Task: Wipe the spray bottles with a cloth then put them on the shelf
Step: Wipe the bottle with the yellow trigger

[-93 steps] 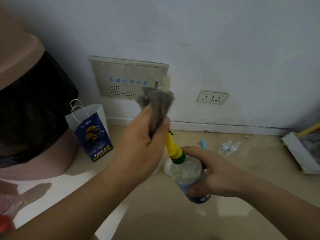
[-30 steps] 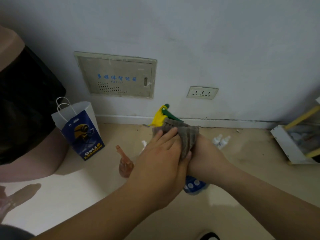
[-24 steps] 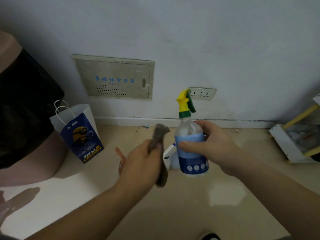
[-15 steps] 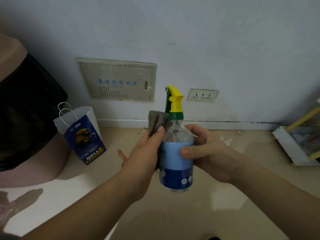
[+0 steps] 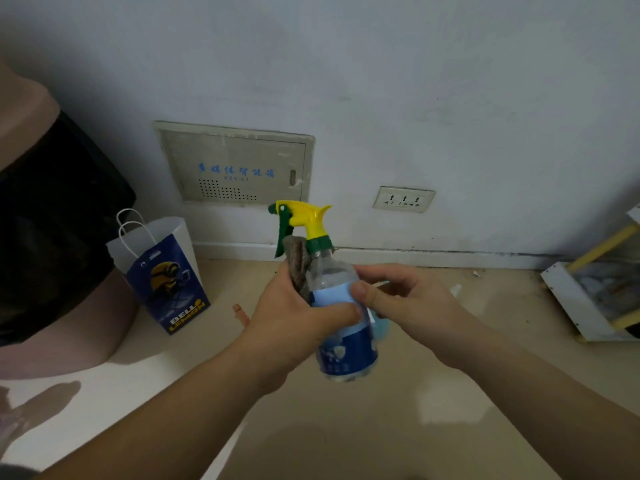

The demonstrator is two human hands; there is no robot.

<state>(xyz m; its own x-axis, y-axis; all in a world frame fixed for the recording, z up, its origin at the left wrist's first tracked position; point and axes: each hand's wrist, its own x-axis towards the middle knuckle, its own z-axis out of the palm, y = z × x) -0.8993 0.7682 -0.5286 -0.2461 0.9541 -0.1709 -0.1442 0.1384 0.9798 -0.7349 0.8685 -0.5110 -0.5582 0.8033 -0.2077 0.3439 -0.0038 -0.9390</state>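
Blue paper bag near the wall panel and socket.

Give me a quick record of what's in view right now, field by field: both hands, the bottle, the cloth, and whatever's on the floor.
spray bottle: roughly upright, held off the floor; yellow head, green trigger, blue label
cloth: grey-brown, pressed against the bottle's shoulder
left hand: grips the cloth, thumb across the label
right hand: holds the bottle from the other side, thumb on the label
paper bag: blue and white, standing at left
rack: white, at right edge, partly cut off
status: bottle not yet shelved
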